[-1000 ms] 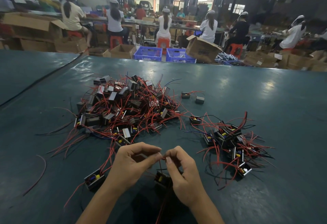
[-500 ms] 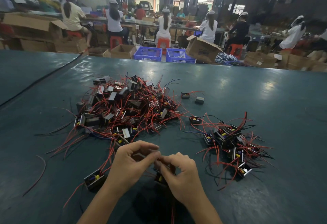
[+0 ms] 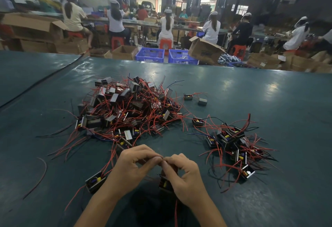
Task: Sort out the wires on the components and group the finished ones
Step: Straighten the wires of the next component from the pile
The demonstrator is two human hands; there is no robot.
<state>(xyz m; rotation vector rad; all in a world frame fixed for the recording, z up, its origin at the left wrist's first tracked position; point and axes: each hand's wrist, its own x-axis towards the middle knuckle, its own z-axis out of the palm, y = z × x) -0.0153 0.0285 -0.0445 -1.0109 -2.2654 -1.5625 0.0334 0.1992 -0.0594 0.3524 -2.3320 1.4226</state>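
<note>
A small black component (image 3: pixel 164 183) with yellow inside hangs just below my hands, near the table's front. My left hand (image 3: pixel 131 165) and my right hand (image 3: pixel 181 174) meet fingertip to fingertip above it, both pinching its thin wires; the pinched wire ends are hidden by my fingers. A big tangled pile of components with red wires (image 3: pixel 129 110) lies beyond my hands at centre. A smaller group of components (image 3: pixel 231 142) lies to the right. One loose component (image 3: pixel 95 182) sits beside my left wrist.
The dark green table (image 3: pixel 269 101) stretches wide. Two stray components (image 3: pixel 195 98) lie behind the big pile. A loose red wire (image 3: pixel 42 171) lies at the left. Cardboard boxes, blue crates (image 3: pixel 150 54) and seated workers fill the background.
My hands have closed together, fingertips now touching over the component, and my right hand has shifted slightly up and left while working the wires.
</note>
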